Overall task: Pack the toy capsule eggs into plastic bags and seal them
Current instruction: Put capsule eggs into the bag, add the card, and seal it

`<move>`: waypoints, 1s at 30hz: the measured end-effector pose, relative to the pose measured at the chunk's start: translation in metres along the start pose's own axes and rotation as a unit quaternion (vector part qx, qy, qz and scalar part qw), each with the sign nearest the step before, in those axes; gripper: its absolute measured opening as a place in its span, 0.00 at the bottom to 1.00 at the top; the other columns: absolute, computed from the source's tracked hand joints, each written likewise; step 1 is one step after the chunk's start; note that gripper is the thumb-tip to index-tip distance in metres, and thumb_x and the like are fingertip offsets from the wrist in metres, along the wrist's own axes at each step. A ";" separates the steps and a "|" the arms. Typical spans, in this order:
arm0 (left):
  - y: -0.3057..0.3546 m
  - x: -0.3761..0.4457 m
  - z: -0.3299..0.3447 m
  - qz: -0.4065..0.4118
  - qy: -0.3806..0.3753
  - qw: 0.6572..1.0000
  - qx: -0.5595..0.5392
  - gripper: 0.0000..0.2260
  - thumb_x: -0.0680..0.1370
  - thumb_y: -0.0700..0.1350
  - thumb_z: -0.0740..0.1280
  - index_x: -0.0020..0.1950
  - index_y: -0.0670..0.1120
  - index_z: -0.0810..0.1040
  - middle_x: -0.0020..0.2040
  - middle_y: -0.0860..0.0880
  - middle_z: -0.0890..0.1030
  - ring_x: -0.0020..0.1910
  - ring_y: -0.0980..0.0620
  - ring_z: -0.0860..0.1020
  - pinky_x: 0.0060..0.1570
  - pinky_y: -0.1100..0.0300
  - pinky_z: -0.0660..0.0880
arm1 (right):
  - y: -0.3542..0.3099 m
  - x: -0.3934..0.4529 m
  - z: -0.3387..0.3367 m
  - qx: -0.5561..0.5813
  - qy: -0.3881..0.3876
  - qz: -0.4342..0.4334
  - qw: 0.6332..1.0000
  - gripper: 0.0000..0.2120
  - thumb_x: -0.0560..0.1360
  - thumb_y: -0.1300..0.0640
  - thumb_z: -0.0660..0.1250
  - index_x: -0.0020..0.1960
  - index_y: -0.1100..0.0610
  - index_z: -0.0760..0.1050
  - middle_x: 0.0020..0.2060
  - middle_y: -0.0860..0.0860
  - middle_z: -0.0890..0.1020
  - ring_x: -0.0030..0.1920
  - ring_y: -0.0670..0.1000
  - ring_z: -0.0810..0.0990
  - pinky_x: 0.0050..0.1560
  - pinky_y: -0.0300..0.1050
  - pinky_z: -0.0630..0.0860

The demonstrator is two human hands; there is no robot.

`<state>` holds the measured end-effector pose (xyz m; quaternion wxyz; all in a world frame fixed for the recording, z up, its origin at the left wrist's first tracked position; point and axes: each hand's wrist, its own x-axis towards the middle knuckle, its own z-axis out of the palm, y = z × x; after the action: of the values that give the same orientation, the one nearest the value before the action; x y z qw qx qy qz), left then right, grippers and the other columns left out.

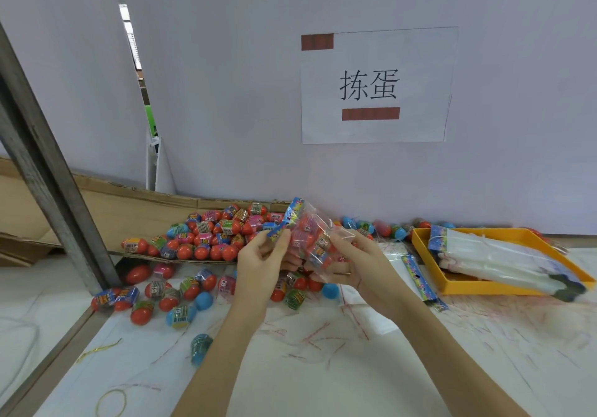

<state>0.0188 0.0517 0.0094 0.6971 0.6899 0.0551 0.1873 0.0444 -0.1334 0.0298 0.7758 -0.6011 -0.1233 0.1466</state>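
Observation:
A clear plastic bag (308, 234) with a colourful printed header holds several red capsule eggs and is lifted above the table. My left hand (261, 259) pinches the header strip at the bag's upper left. My right hand (357, 263) grips the bag's right side and cups it from below. Behind the hands, a heap of red, blue and pink capsule eggs (211, 235) lies on a flat cardboard sheet. More loose eggs (171, 290) are scattered on the white table in front of that sheet.
An orange tray (452, 285) at the right holds a stack of empty bags (497, 256). One empty bag (420, 279) lies flat beside it. A grey metal post (55, 190) slants at the left. A white partition with a paper sign (374, 85) stands behind.

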 end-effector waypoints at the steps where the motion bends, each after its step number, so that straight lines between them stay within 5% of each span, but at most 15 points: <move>1: -0.001 0.000 -0.001 0.005 0.007 1.000 0.002 0.10 0.80 0.53 0.71 0.54 0.49 0.84 0.41 0.48 0.88 0.40 0.49 0.87 0.39 0.61 0.83 | 0.000 0.000 -0.001 -0.024 0.007 -0.004 1.000 0.19 0.78 0.45 0.69 0.66 0.52 0.77 0.53 0.58 0.87 0.48 0.60 0.87 0.44 0.50 0.86; 7: 0.005 0.001 -0.007 0.028 0.055 0.998 -0.030 0.09 0.82 0.50 0.71 0.45 0.61 0.87 0.41 0.45 0.86 0.39 0.52 0.85 0.41 0.61 0.83 | -0.002 -0.001 -0.005 -0.063 0.006 -0.028 0.998 0.17 0.76 0.45 0.71 0.62 0.51 0.80 0.51 0.55 0.88 0.50 0.59 0.88 0.45 0.45 0.85; 11: 0.002 0.000 -0.006 0.025 0.054 0.998 -0.019 0.08 0.83 0.50 0.69 0.46 0.54 0.86 0.42 0.46 0.86 0.43 0.48 0.86 0.47 0.53 0.84 | -0.006 -0.005 -0.007 -0.074 -0.057 0.006 0.996 0.14 0.77 0.45 0.72 0.59 0.51 0.84 0.51 0.59 0.88 0.48 0.59 0.88 0.41 0.45 0.85; 14: 0.003 0.000 -0.008 0.076 0.062 0.995 0.025 0.07 0.84 0.51 0.67 0.52 0.52 0.84 0.40 0.49 0.85 0.36 0.56 0.82 0.38 0.62 0.81 | -0.012 -0.007 -0.011 -0.112 -0.057 0.007 0.992 0.14 0.76 0.44 0.73 0.49 0.55 0.87 0.47 0.62 0.87 0.42 0.57 0.88 0.38 0.43 0.84; 17: 0.003 0.002 -0.009 0.067 0.076 0.995 0.000 0.12 0.86 0.52 0.62 0.55 0.46 0.81 0.38 0.47 0.81 0.31 0.51 0.79 0.32 0.61 0.77 | -0.025 -0.002 -0.030 0.094 -0.014 -0.061 0.994 0.19 0.77 0.46 0.71 0.56 0.61 0.83 0.54 0.61 0.84 0.46 0.52 0.87 0.44 0.42 0.83; 19: 0.002 0.003 -0.011 0.068 0.085 0.994 0.013 0.12 0.86 0.51 0.61 0.54 0.46 0.80 0.37 0.49 0.80 0.31 0.50 0.78 0.33 0.59 0.77 | -0.036 -0.004 -0.046 0.304 -0.062 -0.125 0.942 0.23 0.78 0.40 0.65 0.68 0.52 0.77 0.69 0.56 0.79 0.64 0.51 0.83 0.55 0.42 0.82; 21: 0.002 0.003 -0.010 0.079 0.079 0.993 0.033 0.12 0.86 0.51 0.62 0.52 0.46 0.81 0.35 0.50 0.80 0.32 0.50 0.78 0.34 0.57 0.77 | -0.041 -0.006 -0.056 0.361 -0.098 -0.129 0.918 0.32 0.76 0.34 0.62 0.76 0.46 0.68 0.74 0.52 0.75 0.73 0.54 0.76 0.62 0.46 0.80; 23: 0.002 0.001 -0.008 0.097 0.060 0.991 0.067 0.10 0.85 0.50 0.64 0.50 0.48 0.81 0.35 0.49 0.80 0.33 0.49 0.78 0.35 0.56 0.77 | -0.034 -0.003 -0.057 0.255 -0.044 -0.084 0.962 0.31 0.77 0.37 0.63 0.76 0.49 0.70 0.71 0.51 0.79 0.68 0.52 0.80 0.61 0.46 0.80; 26: 0.000 -0.001 -0.004 0.127 0.041 0.981 0.142 0.07 0.84 0.48 0.66 0.48 0.54 0.80 0.37 0.53 0.81 0.36 0.51 0.79 0.40 0.61 0.77 | -0.018 0.002 -0.051 -0.053 0.076 -0.072 0.993 0.17 0.77 0.45 0.72 0.61 0.54 0.83 0.52 0.54 0.87 0.47 0.50 0.86 0.45 0.39 0.81; 28: -0.001 -0.002 -0.002 0.129 0.036 0.978 0.160 0.08 0.85 0.49 0.66 0.47 0.55 0.80 0.38 0.55 0.81 0.37 0.53 0.79 0.41 0.61 0.76 | -0.009 0.004 -0.049 -0.348 0.069 -0.100 0.930 0.08 0.76 0.47 0.75 0.50 0.51 0.84 0.41 0.48 0.86 0.39 0.46 0.83 0.38 0.34 0.77; 30: -0.001 -0.002 -0.002 0.123 0.032 0.979 0.162 0.09 0.85 0.48 0.65 0.47 0.53 0.81 0.37 0.55 0.81 0.36 0.54 0.78 0.40 0.59 0.77 | -0.001 0.005 -0.048 -0.517 0.003 -0.072 0.853 0.08 0.73 0.45 0.78 0.46 0.47 0.83 0.40 0.44 0.84 0.38 0.43 0.79 0.37 0.34 0.75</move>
<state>0.0165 0.0526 0.0077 0.5458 0.7885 0.0213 0.2826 0.0665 -0.1751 0.0188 0.3614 -0.9056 -0.2221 0.0042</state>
